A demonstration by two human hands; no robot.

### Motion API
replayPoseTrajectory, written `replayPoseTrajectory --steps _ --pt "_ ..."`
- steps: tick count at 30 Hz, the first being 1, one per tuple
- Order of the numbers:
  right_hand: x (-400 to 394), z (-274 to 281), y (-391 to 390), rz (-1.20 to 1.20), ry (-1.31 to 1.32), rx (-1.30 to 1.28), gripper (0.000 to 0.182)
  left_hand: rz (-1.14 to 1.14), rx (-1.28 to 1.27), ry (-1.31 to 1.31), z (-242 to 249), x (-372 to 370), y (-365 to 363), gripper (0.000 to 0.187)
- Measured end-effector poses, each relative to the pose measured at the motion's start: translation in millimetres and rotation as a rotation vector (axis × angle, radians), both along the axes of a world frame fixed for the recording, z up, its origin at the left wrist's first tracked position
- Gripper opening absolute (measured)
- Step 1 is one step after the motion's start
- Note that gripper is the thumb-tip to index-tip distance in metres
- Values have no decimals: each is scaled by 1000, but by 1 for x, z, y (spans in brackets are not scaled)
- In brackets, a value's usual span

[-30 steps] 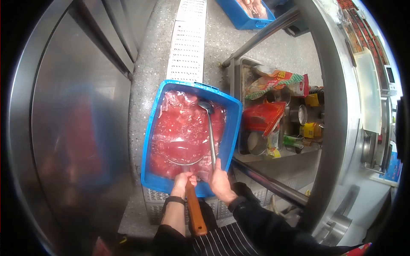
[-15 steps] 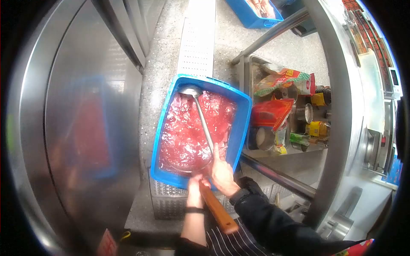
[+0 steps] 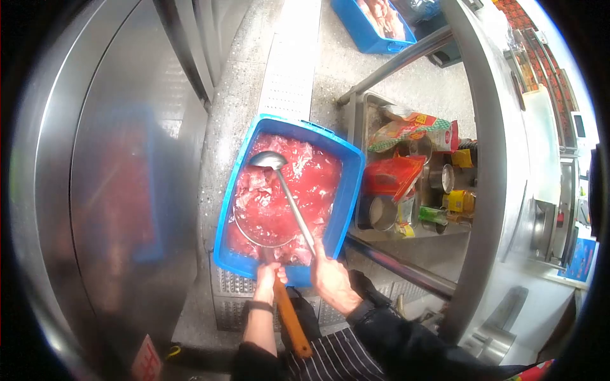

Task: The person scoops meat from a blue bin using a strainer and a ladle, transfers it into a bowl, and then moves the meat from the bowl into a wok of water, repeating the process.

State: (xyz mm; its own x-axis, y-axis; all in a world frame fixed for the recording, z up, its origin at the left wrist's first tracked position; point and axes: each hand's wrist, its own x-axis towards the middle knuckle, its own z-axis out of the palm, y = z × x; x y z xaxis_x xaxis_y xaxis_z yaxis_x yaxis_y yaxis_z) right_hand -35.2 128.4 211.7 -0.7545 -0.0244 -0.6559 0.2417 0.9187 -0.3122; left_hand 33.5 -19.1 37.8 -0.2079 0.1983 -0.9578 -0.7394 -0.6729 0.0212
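The fingers of the left hand [image 3: 271,274] are closed around the neck of a wooden handle [image 3: 291,317], just over the near edge of the blue tub [image 3: 348,190]. The shaft of the ladle [image 3: 268,160] is gripped in the closed fingers of the right hand [image 3: 333,282]. The ladle's bowl is held over the far left part of the tub; whether anything is carried in it cannot be told. Nearer the hands, a round rim [image 3: 251,240] is seen partly sunk in the red liquid [image 3: 311,184], among pieces of meat [image 3: 254,184].

The work is judged to be under way: meat and liquid lie together in the tub, and both tools are in use. How much is left cannot be told.

Beyond, a second tub [image 3: 375,43] is filled with paler meat. At the right, a red packet [image 3: 391,174] and a metal cup [image 3: 381,213] are kept on a low shelf.
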Motion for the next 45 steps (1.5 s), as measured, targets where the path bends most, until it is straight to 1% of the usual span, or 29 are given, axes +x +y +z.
replayPoseTrajectory --steps 1,3,4,6,8,9,10,11,12,13,14,16,18,20,21,22,24,25,26,27,29,33,34,36,38,40,43,44,45 --pt "3 -2 5 -32 -42 85 71 87 113 -86 -9 16 0 9" --pt "-4 -5 8 -96 -20 120 71 166 115 -190 28 16 3 7" --pt "-7 -8 11 -119 4 121 72 203 132 -226 36 15 4 7" --pt "-13 -27 14 -150 28 143 72 178 88 -254 18 7 7 9" --pt "-25 -39 15 -151 9 137 74 175 200 -191 -14 -14 6 10" --pt "-34 -41 16 -165 -25 64 77 135 206 -204 -12 -34 6 10" --pt "-41 -45 16 -163 -23 70 77 63 194 -153 -12 -54 4 10" --pt "-46 -49 14 -195 -89 74 82 53 255 -157 -37 -57 0 11" --pt "-50 -48 10 -226 -160 81 89 44 318 -165 -42 -68 -2 11" --pt "-51 -46 7 -225 -169 91 82 -23 236 -132 -42 -71 -3 12" --pt "-46 -52 5 -223 -176 96 82 -90 152 -100 -18 -86 -7 13" --pt "-22 -68 8 -185 -140 56 77 -115 166 -8 -25 -81 -16 13" --pt "1 -84 13 -135 -75 12 74 -225 115 98 -49 -67 -25 11" --pt "13 -77 8 -20 54 -13 74 -330 42 133 -55 -63 -24 12" --pt "15 -66 1 -245 -12 -71 76 -377 -43 112 -60 -61 -20 13" --pt "9 -50 -5 -399 -166 -55 73 -428 -124 94 -60 -56 -14 13" --pt "12 -34 2 -445 -118 -90 67 -437 -201 155 -49 -49 -4 18" --pt "16 -37 7 -461 -62 -103 64 -374 -169 176 -47 -43 2 17" --pt "18 -41 13 -412 -40 -68 63 -313 -142 193 -48 -35 4 16" --pt "15 -47 18 -385 -28 -9 63 -320 -137 189 -42 -29 7 16" --pt "3 -52 24 -295 -13 117 63 -176 -68 120 -30 -19 12 14" --pt "-15 -84 40 -139 -2 367 60 -167 -75 102 -17 -12 15 9" --pt "-23 -85 43 -119 31 383 53 -156 -90 104 -17 -13 13 9" --pt "-31 -98 61 115 153 359 56 -118 -1 78 -26 -13 8 12" --pt "-42 -106 77 138 223 306 47 -136 5 86 -30 -16 4 10" --pt "-55 -109 83 -24 82 233 34 -183 -25 81 -23 -24 -1 10" --pt "-59 -104 75 -17 34 229 32 -218 -39 108 -21 -32 -5 11" --pt "-61 -102 63 -93 -24 232 31 -246 -52 128 -21 -35 -5 11" --pt "-61 -109 53 -169 -80 233 30 -205 -52 146 -18 -37 -4 11"
